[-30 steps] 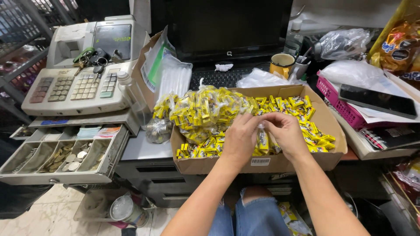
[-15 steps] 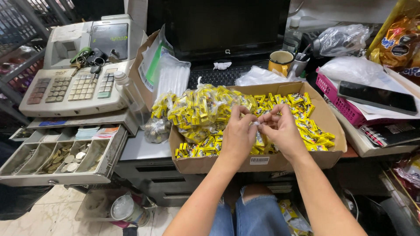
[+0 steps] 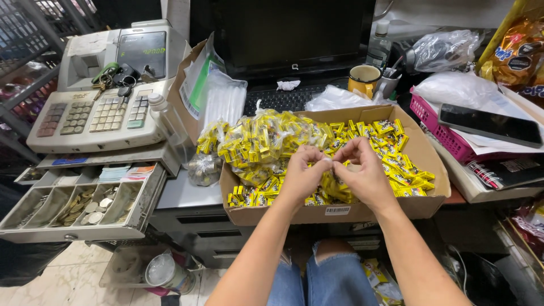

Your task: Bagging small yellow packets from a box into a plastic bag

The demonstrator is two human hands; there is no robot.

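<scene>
The left hand (image 3: pixel 303 173) and right hand (image 3: pixel 362 173) hide what their fingertips pinch between them.

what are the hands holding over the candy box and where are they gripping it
Both the left hand and right hand pinch the top of a clear bag of yellow candies.

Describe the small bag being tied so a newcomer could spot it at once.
Start at the cardboard box of yellow candies in front of the dark monitor. Over its near middle, the left hand and right hand pinch the neck of a small clear bag of candies, much smaller than the big bagged heap at the box's left.
</scene>
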